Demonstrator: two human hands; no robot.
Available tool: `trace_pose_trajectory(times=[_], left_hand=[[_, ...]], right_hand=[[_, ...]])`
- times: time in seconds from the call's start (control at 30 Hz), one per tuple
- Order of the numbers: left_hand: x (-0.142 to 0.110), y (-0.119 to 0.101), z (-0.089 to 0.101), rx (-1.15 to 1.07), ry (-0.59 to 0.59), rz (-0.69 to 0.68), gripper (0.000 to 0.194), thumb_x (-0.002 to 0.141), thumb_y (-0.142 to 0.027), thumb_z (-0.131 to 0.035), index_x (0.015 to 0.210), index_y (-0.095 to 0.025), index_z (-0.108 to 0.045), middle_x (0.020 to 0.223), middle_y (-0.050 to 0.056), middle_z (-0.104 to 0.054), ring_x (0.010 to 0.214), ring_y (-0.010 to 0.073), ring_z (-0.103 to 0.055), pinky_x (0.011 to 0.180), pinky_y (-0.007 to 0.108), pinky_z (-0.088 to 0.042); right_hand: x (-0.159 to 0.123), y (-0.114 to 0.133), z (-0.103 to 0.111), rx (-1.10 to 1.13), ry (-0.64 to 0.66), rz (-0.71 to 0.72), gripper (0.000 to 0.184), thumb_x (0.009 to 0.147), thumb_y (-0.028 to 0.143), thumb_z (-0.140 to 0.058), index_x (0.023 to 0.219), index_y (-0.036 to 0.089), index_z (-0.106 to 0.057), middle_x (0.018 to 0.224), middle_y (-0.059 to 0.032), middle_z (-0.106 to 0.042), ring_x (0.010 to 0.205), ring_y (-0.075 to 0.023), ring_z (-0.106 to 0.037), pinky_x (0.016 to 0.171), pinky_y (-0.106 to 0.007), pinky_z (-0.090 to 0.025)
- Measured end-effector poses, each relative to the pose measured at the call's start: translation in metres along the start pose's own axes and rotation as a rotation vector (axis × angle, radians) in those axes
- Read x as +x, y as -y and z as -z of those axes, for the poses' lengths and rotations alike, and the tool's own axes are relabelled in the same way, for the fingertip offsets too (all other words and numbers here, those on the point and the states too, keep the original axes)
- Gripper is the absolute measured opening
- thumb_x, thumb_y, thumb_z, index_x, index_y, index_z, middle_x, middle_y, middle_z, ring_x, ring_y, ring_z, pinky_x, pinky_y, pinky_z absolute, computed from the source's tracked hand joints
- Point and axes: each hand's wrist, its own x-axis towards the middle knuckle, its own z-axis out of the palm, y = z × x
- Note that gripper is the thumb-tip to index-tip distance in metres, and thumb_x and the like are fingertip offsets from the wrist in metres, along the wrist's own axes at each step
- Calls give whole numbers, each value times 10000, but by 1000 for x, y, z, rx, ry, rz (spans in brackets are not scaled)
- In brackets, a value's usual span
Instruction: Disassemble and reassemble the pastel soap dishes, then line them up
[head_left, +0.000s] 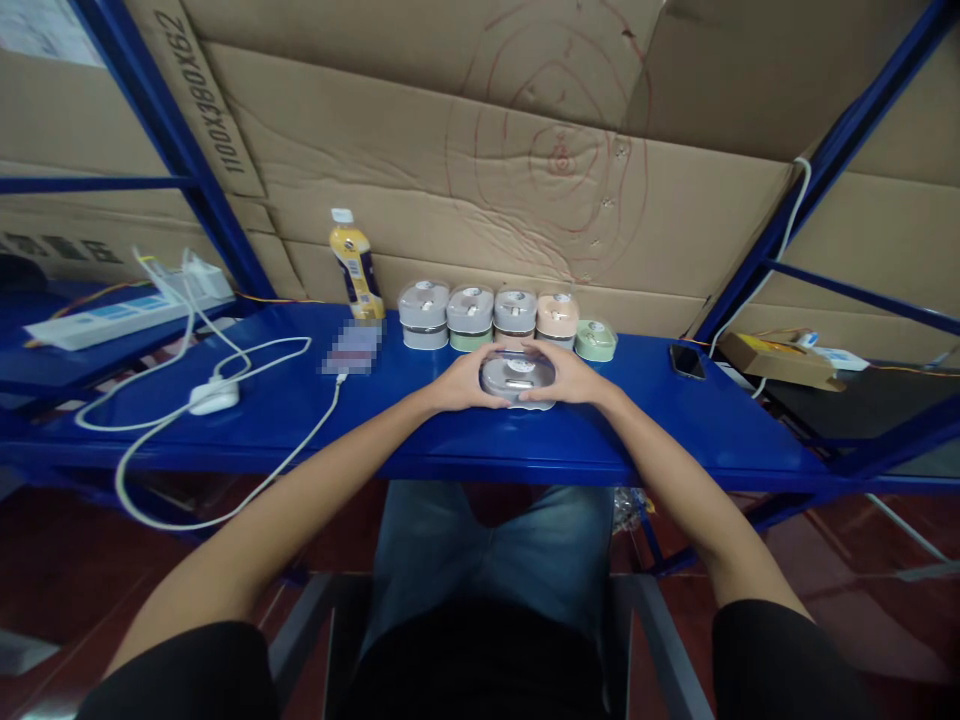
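Note:
A grey oval container with a clear lid [517, 374] is held between my two hands, low over the blue table near its front edge. My left hand [466, 384] wraps its left side, and my right hand [568, 375] wraps the right side. Just behind them stands a row of similar containers stacked in twos: a grey pair [424, 315], a grey one over a green one [470, 318], a grey one over a pinkish one [515, 312] and a peach one on top [557, 312]. A single green container [596, 341] ends the row at the right.
A yellow drink bottle [356, 265] stands at the back left, behind a blurred-out flat object [353, 347] on a white cable. A white charger [215, 396] and power strip [135, 315] lie further left. At right are a phone [687, 362] and an open carton [780, 358].

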Motion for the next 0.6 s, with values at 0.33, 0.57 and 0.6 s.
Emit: trace_pose_trajectory(times=[0.33,0.57,0.6], left_hand=[[-5,3,-5,191,46,-87,796,816,-555,-885,1507,-230,-662,1500,169,-646,1422,405,-620,1253,622,-462],[-5,-4,-4,256,74,-88,444,971,-555,-718,1270,-252,-841,1423,152,-634,1427,389,-592,1240,597,-478],[-4,-2,0,249,51,-85,447,973,-564,-712,1255,-243,-843,1411,152,-641,1397,380,-612,1232,593,-485]], right_hand=[[-11,-6,25,-40,-177,-77,750,860,663,-800,1458,229,-669,1286,-128,-775,1117,-341,-730,1042,-543,-582],[-22,-34,56,-18,-107,-326,719,898,718,-736,1405,211,-695,1034,-101,-766,964,-302,-717,935,-494,-601],[-22,-35,58,-29,-98,-337,721,896,718,-739,1406,210,-697,1036,-103,-765,967,-303,-717,941,-497,-600]])
